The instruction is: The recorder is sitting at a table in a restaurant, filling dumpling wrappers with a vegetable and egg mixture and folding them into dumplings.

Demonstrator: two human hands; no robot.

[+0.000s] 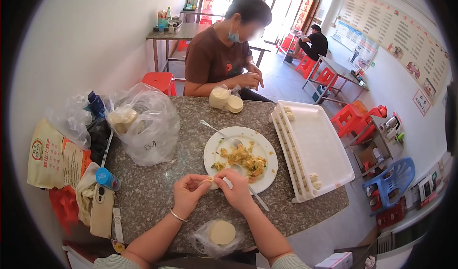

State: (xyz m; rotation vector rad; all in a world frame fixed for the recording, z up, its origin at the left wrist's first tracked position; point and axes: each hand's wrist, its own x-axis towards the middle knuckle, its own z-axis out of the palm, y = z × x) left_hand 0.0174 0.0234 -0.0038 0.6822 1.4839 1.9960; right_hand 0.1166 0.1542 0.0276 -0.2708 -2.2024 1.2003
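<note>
Just in front of the plate's near edge, my left hand (187, 195) and my right hand (236, 192) pinch a small pale dumpling (213, 185) between thumbs and fingertips. Parts of it are hidden by my fingers. Beyond them lies a white plate (271, 166) with a clumpy yellow-and-green filling (252, 162). One metal spoon (218, 131) rests over the plate's far left rim. The handle of another spoon (259, 200) sticks out past the near rim beside my right hand. Between my forearms, a stack of round dough wrappers (222, 232) sits on a plastic bag.
Stacked white trays (320, 147) with a few dumplings (315, 181) stand at the right table edge. At left are a large plastic bag (157, 142), a blue-capped tin (108, 179) and a phone (101, 209). Across the table sits a person (210, 61) near more wrappers (234, 104).
</note>
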